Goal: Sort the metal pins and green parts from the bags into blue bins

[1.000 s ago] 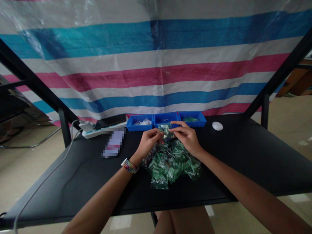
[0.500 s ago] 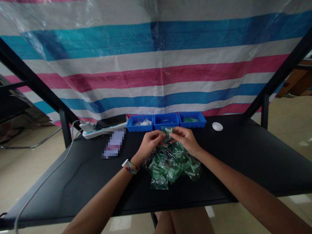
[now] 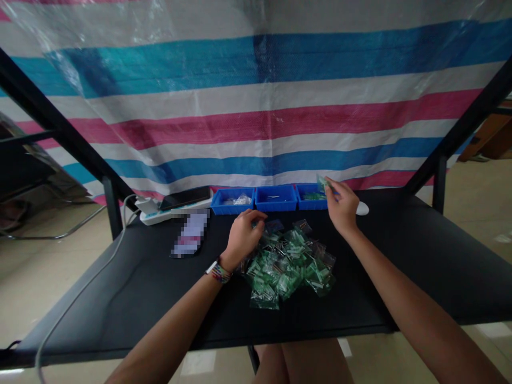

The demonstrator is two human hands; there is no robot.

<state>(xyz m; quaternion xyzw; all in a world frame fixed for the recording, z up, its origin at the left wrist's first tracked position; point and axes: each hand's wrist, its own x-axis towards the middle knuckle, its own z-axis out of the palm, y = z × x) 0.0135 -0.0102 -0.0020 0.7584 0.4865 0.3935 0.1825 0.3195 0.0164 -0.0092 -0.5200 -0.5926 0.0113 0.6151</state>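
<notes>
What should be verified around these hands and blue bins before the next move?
1. Small, green-tinted clear plastic packet held in the right-hand grip: ok.
2. Right-hand blue rectangular plastic bin open on top: ok.
3. Packet clear of that bin's rim: cannot tell; they overlap in view.
4. Left-hand grip free: cannot tell; fingers curled by the packet pile.
5. White oval object fully visible: not ok; right hand partly covers it.

Bare forearms (image 3: 176, 325), multicoloured patterned wristband (image 3: 222, 272) with white piece (image 3: 212, 266) on left wrist (image 3: 229, 260), bare legs (image 3: 312, 364)
</notes>
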